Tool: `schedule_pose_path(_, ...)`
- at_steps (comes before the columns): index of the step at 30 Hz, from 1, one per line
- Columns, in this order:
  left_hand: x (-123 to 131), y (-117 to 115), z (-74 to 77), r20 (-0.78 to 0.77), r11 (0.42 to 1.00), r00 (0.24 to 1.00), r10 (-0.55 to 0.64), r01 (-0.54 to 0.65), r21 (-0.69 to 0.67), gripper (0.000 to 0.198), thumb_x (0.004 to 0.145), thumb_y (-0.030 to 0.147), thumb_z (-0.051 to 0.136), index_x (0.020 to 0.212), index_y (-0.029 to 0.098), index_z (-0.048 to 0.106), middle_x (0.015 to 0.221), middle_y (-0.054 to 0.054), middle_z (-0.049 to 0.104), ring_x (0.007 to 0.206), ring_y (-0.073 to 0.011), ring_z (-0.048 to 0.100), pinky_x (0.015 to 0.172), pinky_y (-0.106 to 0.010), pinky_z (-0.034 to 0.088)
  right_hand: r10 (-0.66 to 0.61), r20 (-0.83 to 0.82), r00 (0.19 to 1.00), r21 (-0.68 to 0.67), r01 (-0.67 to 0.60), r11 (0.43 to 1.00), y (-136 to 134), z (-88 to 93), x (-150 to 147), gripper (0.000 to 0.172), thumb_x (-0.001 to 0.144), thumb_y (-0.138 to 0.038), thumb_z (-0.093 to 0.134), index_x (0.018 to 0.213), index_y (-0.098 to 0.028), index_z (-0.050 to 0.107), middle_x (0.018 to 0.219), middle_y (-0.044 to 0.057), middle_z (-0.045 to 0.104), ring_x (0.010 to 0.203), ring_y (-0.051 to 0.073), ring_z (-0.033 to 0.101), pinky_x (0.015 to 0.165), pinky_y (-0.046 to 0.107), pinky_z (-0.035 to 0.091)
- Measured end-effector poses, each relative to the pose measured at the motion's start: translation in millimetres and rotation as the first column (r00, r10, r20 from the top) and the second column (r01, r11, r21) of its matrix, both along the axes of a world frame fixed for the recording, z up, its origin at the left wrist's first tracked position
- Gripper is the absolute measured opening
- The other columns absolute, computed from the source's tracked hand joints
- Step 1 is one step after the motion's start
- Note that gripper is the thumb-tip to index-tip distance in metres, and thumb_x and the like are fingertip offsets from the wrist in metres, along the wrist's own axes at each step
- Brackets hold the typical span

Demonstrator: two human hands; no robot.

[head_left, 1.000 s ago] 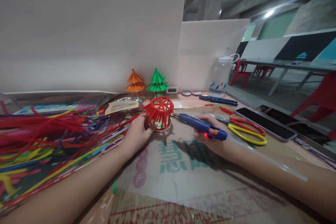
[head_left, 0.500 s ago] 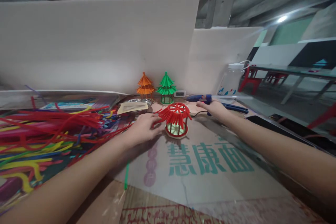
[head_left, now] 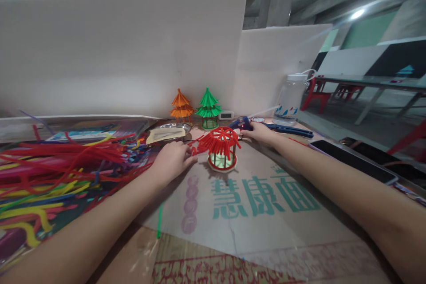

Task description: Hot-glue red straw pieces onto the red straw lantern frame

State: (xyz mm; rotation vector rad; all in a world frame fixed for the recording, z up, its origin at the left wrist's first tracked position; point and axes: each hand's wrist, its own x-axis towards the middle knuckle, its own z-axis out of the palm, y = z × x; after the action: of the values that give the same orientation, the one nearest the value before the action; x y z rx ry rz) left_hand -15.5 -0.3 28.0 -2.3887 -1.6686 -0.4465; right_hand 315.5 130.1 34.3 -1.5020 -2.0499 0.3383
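Near the middle of the table stands a small red pavilion model (head_left: 222, 148), with a fringed, open-topped roof, brown posts and a pale base. To its left, my left hand (head_left: 173, 160) rests low with thumb and fingers apart, its fingertips by short red fuzzy-stick pieces (head_left: 195, 147). I cannot make out whether it touches them. My right hand (head_left: 261, 134), behind and right of the model, grips a blue glue gun (head_left: 242, 123) with a small red light. A pale glue stick (head_left: 266, 110) juts from its rear. The handle is mostly hidden by my fingers.
Orange (head_left: 181, 107) and green (head_left: 208, 108) pagoda models stand behind, beside a small digital display (head_left: 226, 116). A metal dish (head_left: 179, 128) and colourful fuzzy sticks (head_left: 66, 159) lie left. Dark-blue pliers-like handles (head_left: 293, 131), a bottle (head_left: 288, 102) and a phone (head_left: 353, 159) are right.
My left hand has drawn left, away from the red model, and its fingers have lowered. My right hand has shifted slightly left with the glue gun, which is now tilted. The view has shifted slightly.
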Motion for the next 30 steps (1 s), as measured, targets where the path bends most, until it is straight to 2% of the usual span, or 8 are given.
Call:
schedule_pose_path(6, 0, 0, -3.8, 0.007, 0.999, 0.999, 0.048, -0.048, -0.015, 0.025, 0.090, 0.024, 0.052, 0.076, 0.019, 0.072, 0.083, -0.013, 0.073, 0.080, -0.0276, 0.068, 0.076, -0.035, 0.050, 0.015, 0.087, 0.996, 0.040, -0.019, 0.999, -20, 2.9, 13, 0.042, 0.086, -0.039, 0.076, 0.120, -0.016, 0.069, 0.121, 0.015, 0.075, 0.107, 0.029, 0.069, 0.094, 0.035, 0.051)
schedule_pose_path(10, -7, -4, 24.1, 0.074, 0.992, 0.989, 0.124, -0.122, -0.038, 0.026, 0.088, 0.027, 0.050, 0.075, 0.021, 0.071, 0.077, -0.009, 0.074, 0.072, -0.0253, 0.067, 0.068, -0.032, 0.045, 0.012, 0.116, 0.993, 0.067, -0.020, 0.998, -28, 3.1, 15, 0.036, 0.089, -0.037, 0.071, 0.119, -0.017, 0.070, 0.115, 0.012, 0.077, 0.100, 0.026, 0.071, 0.090, 0.034, 0.052)
schedule_pose_path(14, -16, -13, 59.2, 0.321, 0.986, 0.934, 0.156, -0.165, 0.001, 0.025, 0.086, 0.041, 0.054, 0.082, 0.022, 0.072, 0.077, -0.003, 0.075, 0.068, -0.0220, 0.066, 0.065, -0.029, 0.045, -0.002, 0.129, 0.992, 0.125, -0.014, 0.992, -32, 6.7, 18, 0.028, 0.093, -0.035, 0.066, 0.113, -0.018, 0.075, 0.109, 0.011, 0.079, 0.097, 0.026, 0.071, 0.089, 0.033, 0.052)
schedule_pose_path(19, 1, -35, 79.2, 0.578, 0.994, 0.816, 0.004, 0.062, -0.095, 0.032, 0.083, 0.049, 0.057, 0.085, 0.021, 0.070, 0.078, -0.002, 0.074, 0.069, -0.0184, 0.065, 0.062, -0.026, 0.047, -0.027, 0.119, 0.993, 0.300, -0.010, 0.954, -59, 24.2, 22, 0.032, 0.099, -0.035, 0.054, 0.110, -0.013, 0.076, 0.119, 0.019, 0.075, 0.113, 0.032, 0.066, 0.103, 0.043, 0.045)
schedule_pose_path(21, 21, -50, 76.5, 0.547, 0.976, 0.833, -0.082, 0.178, -0.124, 0.030, 0.084, 0.047, 0.055, 0.079, 0.021, 0.070, 0.073, -0.001, 0.072, 0.067, -0.0175, 0.063, 0.061, -0.026, 0.046, 0.005, 0.095, 0.996, 0.388, -0.041, 0.921, -89, 30.6, 16, 0.034, 0.101, -0.037, 0.052, 0.116, -0.016, 0.073, 0.122, 0.016, 0.073, 0.116, 0.031, 0.065, 0.104, 0.045, 0.046)
schedule_pose_path(24, 52, -74, 60.7, 0.412, 0.948, 0.891, -0.192, 0.277, -0.156, 0.024, 0.087, 0.038, 0.054, 0.077, 0.023, 0.070, 0.069, 0.000, 0.070, 0.062, -0.0162, 0.060, 0.059, -0.026, 0.042, 0.298, 0.095, 0.950, 0.533, -0.302, 0.790, -148, 31.7, 0, 0.031, 0.102, -0.035, 0.052, 0.120, -0.018, 0.069, 0.107, 0.013, 0.077, 0.098, 0.026, 0.071, 0.090, 0.042, 0.054)
schedule_pose_path(26, 67, -85, 45.8, 0.338, 0.940, 0.908, -0.248, 0.310, -0.141, 0.020, 0.088, 0.031, 0.054, 0.081, 0.025, 0.071, 0.074, -0.001, 0.072, 0.064, -0.0169, 0.061, 0.060, -0.027, 0.042, 0.478, 0.181, 0.859, 0.511, -0.498, 0.701, -183, 26.9, -14, 0.028, 0.101, -0.032, 0.055, 0.123, -0.020, 0.068, 0.104, 0.010, 0.077, 0.092, 0.023, 0.071, 0.083, 0.038, 0.056)
schedule_pose_path(30, 75, -90, 22.5, 0.253, 0.947, 0.934, -0.254, 0.293, -0.129, 0.018, 0.090, 0.033, 0.057, 0.080, 0.025, 0.070, 0.077, -0.004, 0.072, 0.067, -0.0199, 0.062, 0.062, -0.029, 0.045, 0.605, 0.238, 0.760, 0.551, -0.619, 0.560, -207, 11.0, -33, 0.021, 0.102, -0.018, 0.052, 0.111, -0.019, 0.071, 0.089, 0.007, 0.077, 0.079, 0.018, 0.070, 0.070, 0.030, 0.056)
